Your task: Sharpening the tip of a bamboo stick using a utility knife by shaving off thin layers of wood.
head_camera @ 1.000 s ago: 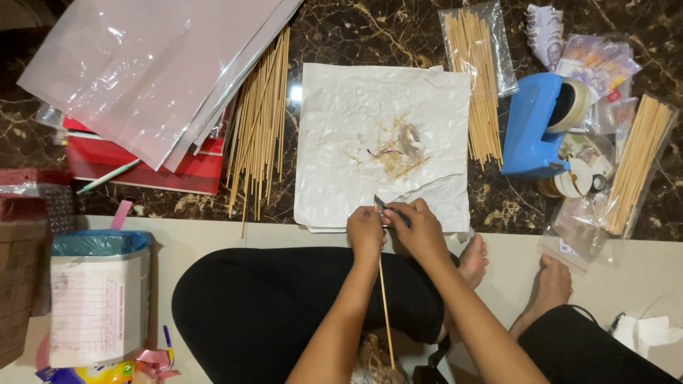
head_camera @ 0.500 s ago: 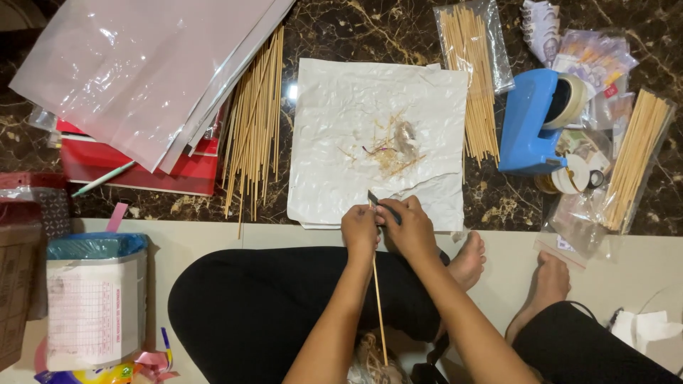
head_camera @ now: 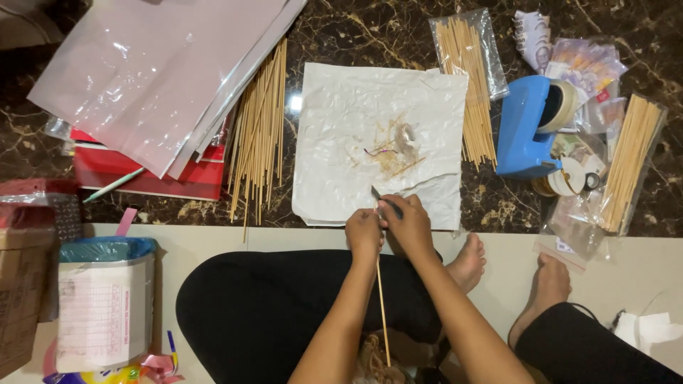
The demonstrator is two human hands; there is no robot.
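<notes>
Centrally, a crumpled white paper sheet (head_camera: 356, 128) lies on the dark marble floor (head_camera: 341, 28). At its near edge both hands close on a thin, light, easily snapped bamboo stick (head_camera: 383, 313): left hand (head_camera: 364, 235) pinches the far end, right hand (head_camera: 407, 226) grips a small dark blade (head_camera: 377, 195).

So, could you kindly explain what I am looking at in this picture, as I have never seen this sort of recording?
The camera sits on a seated person's head and looks down at their own two bare hands. The left hand grips a thin wooden stick; the right hand holds a small blade at its tip. Ahead lies crumpled white paper with shavings, loose sticks, a bagged bundle of sticks, clear sheets and a blue tape dispenser.
</notes>
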